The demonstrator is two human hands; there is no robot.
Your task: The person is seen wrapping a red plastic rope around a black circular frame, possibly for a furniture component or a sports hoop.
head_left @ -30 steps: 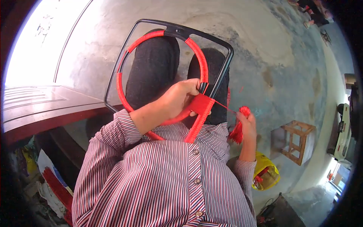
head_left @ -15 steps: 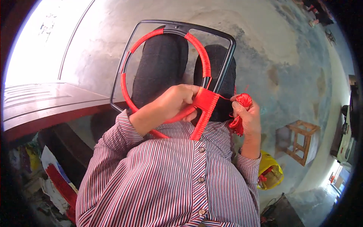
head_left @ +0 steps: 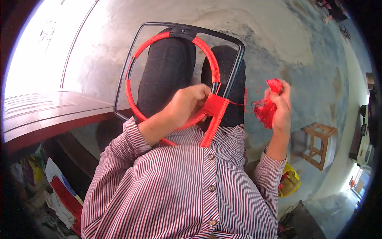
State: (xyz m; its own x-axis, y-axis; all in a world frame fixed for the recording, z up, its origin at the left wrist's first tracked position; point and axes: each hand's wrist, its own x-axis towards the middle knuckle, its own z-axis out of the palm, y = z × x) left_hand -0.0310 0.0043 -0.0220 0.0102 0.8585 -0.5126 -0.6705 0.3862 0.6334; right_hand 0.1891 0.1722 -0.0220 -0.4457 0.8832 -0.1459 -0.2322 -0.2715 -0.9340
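A panelled wooden surface (head_left: 59, 104) extends at the person's left. The dark-trousered lap (head_left: 167, 67) carries the work: a black frame (head_left: 183, 30) lies over both thighs, its upper edge toward the knees and its lower end against the striped shirt (head_left: 175, 187). Inside it sits a ring (head_left: 211, 55) wound in red cord, with bare black gaps at the top, upper left and right. The left hand (head_left: 187, 104) has its fingers curled on the ring at its lower right; some fingertips are hidden. The right hand (head_left: 283, 104), well apart beyond the lap's right edge, has its fingers closed around a cord bundle (head_left: 266, 110), loose loops hanging out. A flat red woven patch (head_left: 216, 105) spans ring and outer bar; a thin strand (head_left: 236, 103) leaves its right edge toward the bundle. Assessment: the frame appears stiff and fairly light, best held by the wound ring beside the patch. The cord appears soft, rather slippery and prone to tangling; a grip around the bundle's middle suits it.
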